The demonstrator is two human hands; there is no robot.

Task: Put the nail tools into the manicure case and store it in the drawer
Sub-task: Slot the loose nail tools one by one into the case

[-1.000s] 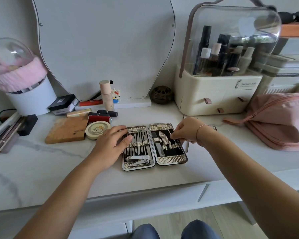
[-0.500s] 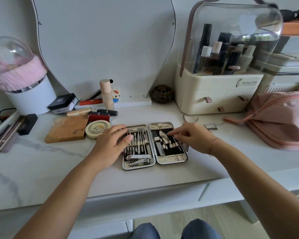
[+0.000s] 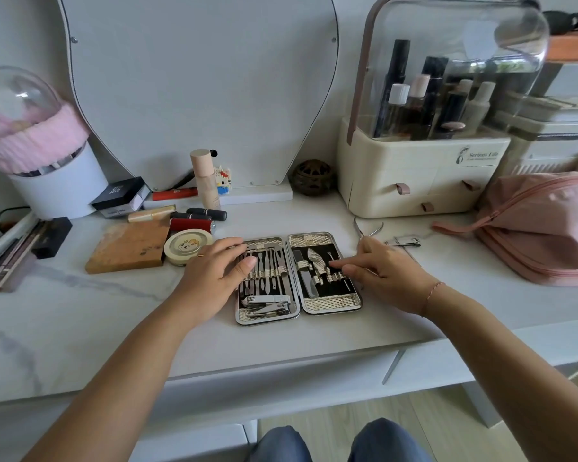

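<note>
The manicure case [image 3: 331, 303] lies open flat on the white marble-look tabletop, both halves lined with metal nail tools under elastic loops. My left hand [image 3: 214, 278] rests on the case's left half, thumb across the tools. My right hand [image 3: 377, 273] reaches in from the right, its straight fingers pressing on the thin tools in the right half. A cuticle nipper [image 3: 369, 230] and a small nail clipper [image 3: 404, 242] lie loose on the table just behind my right hand. A drawer front [image 3: 281, 378] sits shut below the table edge.
A cream cosmetics organiser [image 3: 414, 181] with a clear lid stands at the back right, with a pink pouch [image 3: 541, 235] beside it. Lipsticks [image 3: 194, 225], a round tin [image 3: 187, 245] and a wooden block [image 3: 127, 248] crowd the left. A mirror [image 3: 197, 88] stands behind.
My right hand has come down and leftward, from above the case's right edge onto the tools in the right half, uncovering the nipper and clipper behind it. My left hand has stayed put.
</note>
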